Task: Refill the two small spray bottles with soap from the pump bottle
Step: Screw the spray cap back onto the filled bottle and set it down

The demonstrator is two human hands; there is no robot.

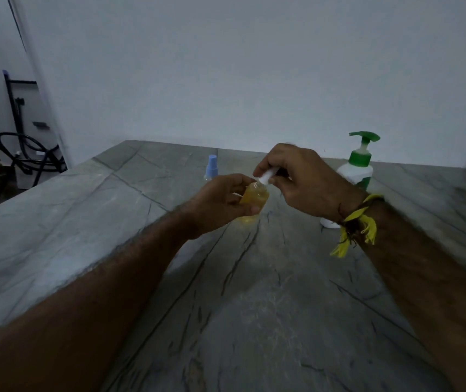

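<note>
Holding a small bottle full of yellow soap, the left hand has its fingers and thumb curled round the bottle's body, a little above the grey stone surface. The bottle leans a bit toward 1 o'clock. At its top is a white spray cap, and the right hand pinches that cap between thumb and fingertips. The other fingers of the right hand are bent over it. It is too blurry to tell if the cap is screwed on or only sitting at the neck. Both hands meet near the middle of the view, and the two bare arms reach in from 7 o'clock and 5 o'clock. A yellow thread band with loose ends is tied on the right wrist. Past the left hand, toward 11 o'clock from the yellow bottle, a second small spray bottle with a light blue cap stands on the surface, and only its top shows. Toward 2 o'clock stands the white pump bottle with a green pump head, behind the right wrist, not touched by either hand. A small white thing lies on the surface just below the right wrist, mostly hidden. A pale wall rises behind the surface.
</note>
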